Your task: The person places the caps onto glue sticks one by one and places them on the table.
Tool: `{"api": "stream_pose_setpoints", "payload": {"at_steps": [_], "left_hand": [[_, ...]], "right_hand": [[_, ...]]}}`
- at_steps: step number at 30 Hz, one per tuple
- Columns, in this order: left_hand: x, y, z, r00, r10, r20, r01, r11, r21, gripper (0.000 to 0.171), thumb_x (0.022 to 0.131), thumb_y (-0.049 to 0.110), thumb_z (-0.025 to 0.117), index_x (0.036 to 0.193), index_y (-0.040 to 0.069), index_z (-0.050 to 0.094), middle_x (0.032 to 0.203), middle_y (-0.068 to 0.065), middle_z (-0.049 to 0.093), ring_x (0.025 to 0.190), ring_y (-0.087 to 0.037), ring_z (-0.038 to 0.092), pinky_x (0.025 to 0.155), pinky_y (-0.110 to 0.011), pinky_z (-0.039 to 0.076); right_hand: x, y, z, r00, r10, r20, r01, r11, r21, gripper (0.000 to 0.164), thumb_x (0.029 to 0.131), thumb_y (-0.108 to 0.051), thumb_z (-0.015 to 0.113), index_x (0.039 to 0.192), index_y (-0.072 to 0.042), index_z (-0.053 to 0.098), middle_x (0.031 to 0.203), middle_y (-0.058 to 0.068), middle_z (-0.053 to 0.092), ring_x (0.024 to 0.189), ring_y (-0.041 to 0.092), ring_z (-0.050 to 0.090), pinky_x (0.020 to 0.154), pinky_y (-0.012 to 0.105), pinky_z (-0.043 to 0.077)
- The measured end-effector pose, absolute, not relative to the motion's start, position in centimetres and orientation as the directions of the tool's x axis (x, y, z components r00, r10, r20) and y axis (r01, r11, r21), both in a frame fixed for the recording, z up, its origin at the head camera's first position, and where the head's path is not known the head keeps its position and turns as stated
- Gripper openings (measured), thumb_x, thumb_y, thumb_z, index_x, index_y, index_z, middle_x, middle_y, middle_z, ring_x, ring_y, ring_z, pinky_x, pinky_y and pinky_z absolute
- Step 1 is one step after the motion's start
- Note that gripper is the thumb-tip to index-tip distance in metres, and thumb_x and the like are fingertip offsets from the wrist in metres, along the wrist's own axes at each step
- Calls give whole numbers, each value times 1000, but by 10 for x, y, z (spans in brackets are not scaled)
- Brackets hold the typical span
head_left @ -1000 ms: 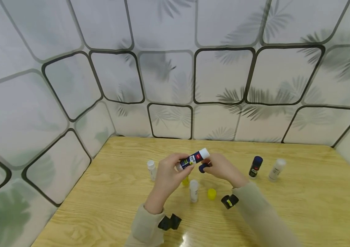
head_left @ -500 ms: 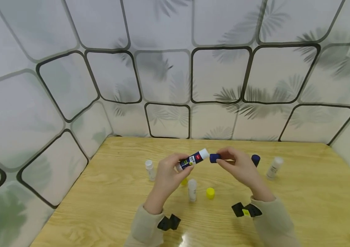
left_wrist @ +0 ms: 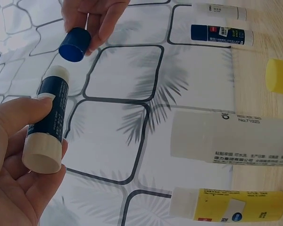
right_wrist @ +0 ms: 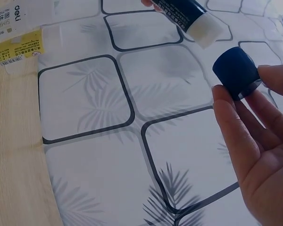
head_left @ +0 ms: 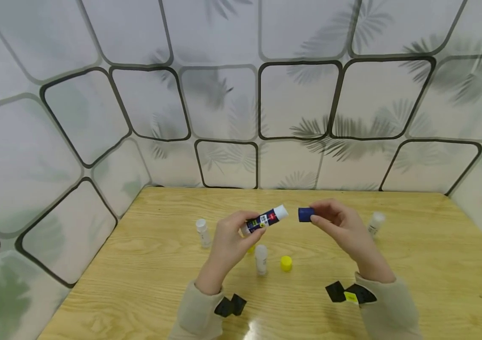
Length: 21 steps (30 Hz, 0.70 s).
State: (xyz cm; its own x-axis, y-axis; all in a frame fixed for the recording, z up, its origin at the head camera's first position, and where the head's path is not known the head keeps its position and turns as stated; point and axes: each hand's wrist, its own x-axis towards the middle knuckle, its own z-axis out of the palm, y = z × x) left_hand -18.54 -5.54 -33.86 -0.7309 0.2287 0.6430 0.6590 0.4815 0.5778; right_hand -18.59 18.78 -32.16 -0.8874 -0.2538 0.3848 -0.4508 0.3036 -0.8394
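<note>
My left hand [head_left: 231, 243] grips a navy-labelled glue stick [head_left: 265, 219] above the table, tilted up to the right with its white end bare. To the right, my right hand [head_left: 343, 229] pinches a dark blue cap [head_left: 306, 215] between thumb and fingers. A short gap separates the cap from the glue stick's white end. In the left wrist view the cap [left_wrist: 75, 44] shows its hollow opening, pointed toward the stick [left_wrist: 48, 110]. The right wrist view has the cap [right_wrist: 236, 70] at the fingertips, just below the stick's pale tip [right_wrist: 208, 32].
On the wooden table [head_left: 147, 288] stand a white glue stick [head_left: 261, 259], another white one [head_left: 202, 233] at left and a third [head_left: 376, 223] at right. A yellow cap [head_left: 286, 263] lies nearby. A yellow glue stick [left_wrist: 240, 205] and another navy one [left_wrist: 221, 35] show in the left wrist view.
My right hand has moved right and slightly up with the blue cap, widening the gap from the glue stick. The left hand keeps holding the stick in nearly the same place.
</note>
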Motion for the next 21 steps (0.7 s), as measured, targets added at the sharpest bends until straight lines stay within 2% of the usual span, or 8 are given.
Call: {"api": "stream_pose_setpoints", "payload": {"at_steps": [12, 21], "left_hand": [[-186, -55, -341, -689, 276, 670, 708, 452, 542, 22, 73, 7, 72, 93, 3, 63, 87, -3, 63, 63, -5, 49, 51, -21, 43], [-186, -54, -342, -664, 312, 679, 733, 451, 509, 23, 72, 6, 72, 93, 3, 64, 87, -3, 63, 64, -4, 47, 52, -22, 42]], "right_hand": [[-187, 179, -326, -907, -239, 348, -390, 155, -908, 28, 88, -12, 56, 109, 6, 52, 95, 4, 58, 82, 16, 57, 73, 26, 48], [-186, 174, -326, -905, -260, 337, -382, 146, -913, 27, 88, -13, 55, 109, 4, 52, 97, 5, 58, 84, 14, 57, 74, 25, 48]]}}
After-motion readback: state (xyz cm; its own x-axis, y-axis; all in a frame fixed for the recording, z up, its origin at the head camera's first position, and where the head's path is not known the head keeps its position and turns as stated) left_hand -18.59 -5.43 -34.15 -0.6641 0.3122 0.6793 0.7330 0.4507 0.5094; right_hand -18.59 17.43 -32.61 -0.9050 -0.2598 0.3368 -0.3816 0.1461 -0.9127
